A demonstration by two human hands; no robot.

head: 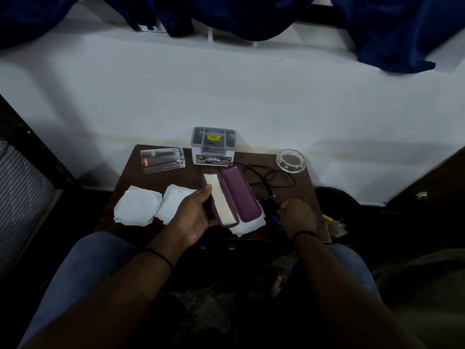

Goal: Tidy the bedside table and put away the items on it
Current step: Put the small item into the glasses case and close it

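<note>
A dark wooden surface (176,177) sits against a white wall. At its near middle, my left hand (195,215) grips an open purple case (232,195), pale lining facing up. Just right of it, my right hand (298,214) curls around something blue (270,210); I cannot tell what. I judge this belongs in the case, so I should hold the case level and lay it in flat. Paper napkins (138,207) lie left; a tangled black cable (269,177) lies far right.
</note>
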